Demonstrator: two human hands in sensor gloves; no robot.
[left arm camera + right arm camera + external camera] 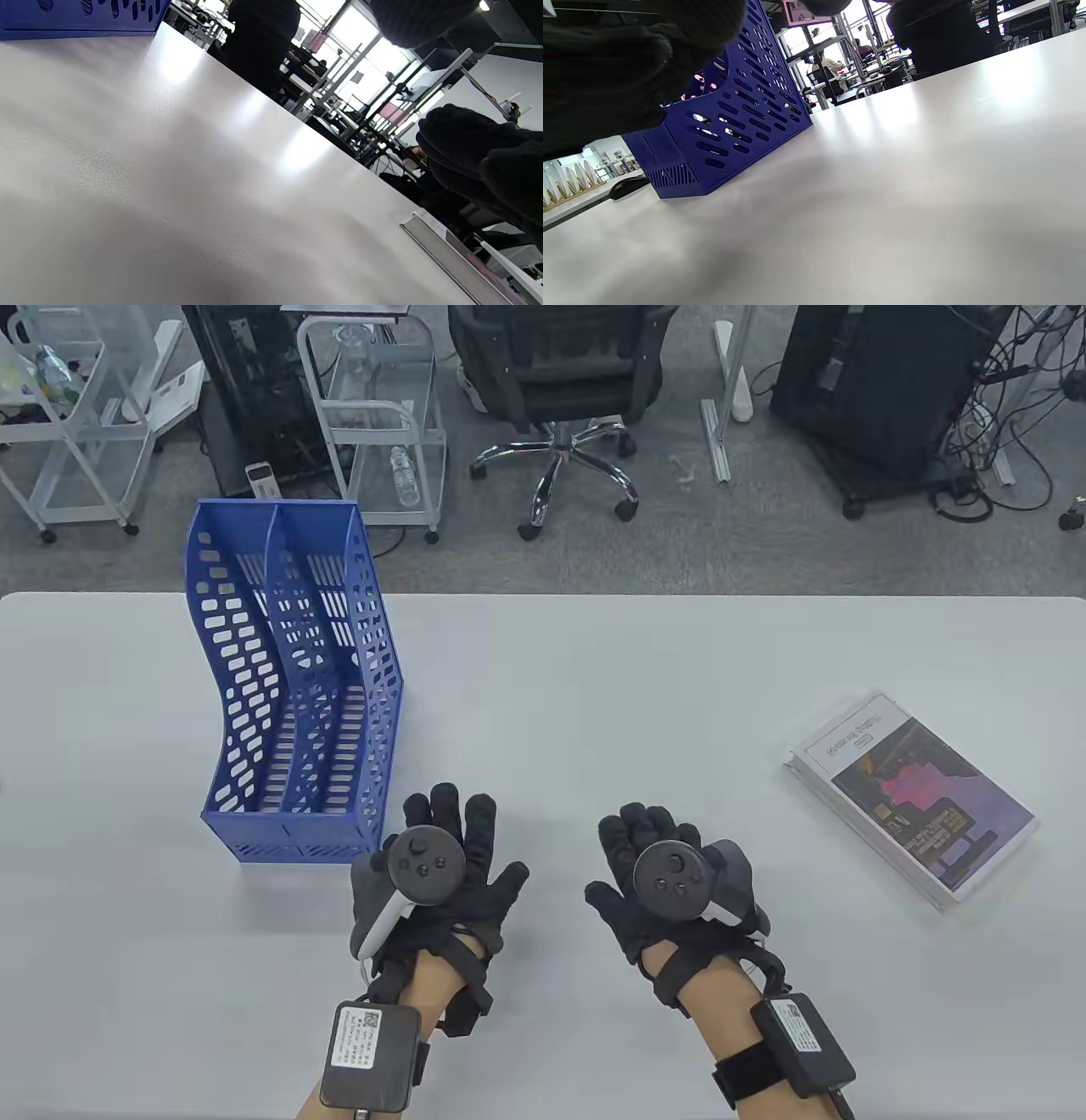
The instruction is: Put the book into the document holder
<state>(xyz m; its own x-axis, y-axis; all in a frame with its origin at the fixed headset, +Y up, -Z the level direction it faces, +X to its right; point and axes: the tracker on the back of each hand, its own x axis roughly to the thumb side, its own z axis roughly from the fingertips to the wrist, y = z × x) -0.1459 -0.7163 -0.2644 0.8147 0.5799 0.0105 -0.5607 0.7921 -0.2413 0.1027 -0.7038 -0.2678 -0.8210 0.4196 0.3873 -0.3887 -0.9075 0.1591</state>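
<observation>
The blue perforated document holder (288,687) stands upright at the table's left, its two slots empty and open at the top. The book (912,797), with a white and purple cover, lies flat at the table's right. My left hand (450,848) is spread palm down, empty, just right of the holder's front corner. My right hand (653,848) is spread palm down, empty, mid-table, well left of the book. The left wrist view shows the holder's base (76,17) and the book's edge (449,254). The right wrist view shows the holder (734,118).
The white table (594,687) carries only the holder and the book. Beyond its far edge are an office chair (560,390), wire carts (382,415) and computer towers on the floor.
</observation>
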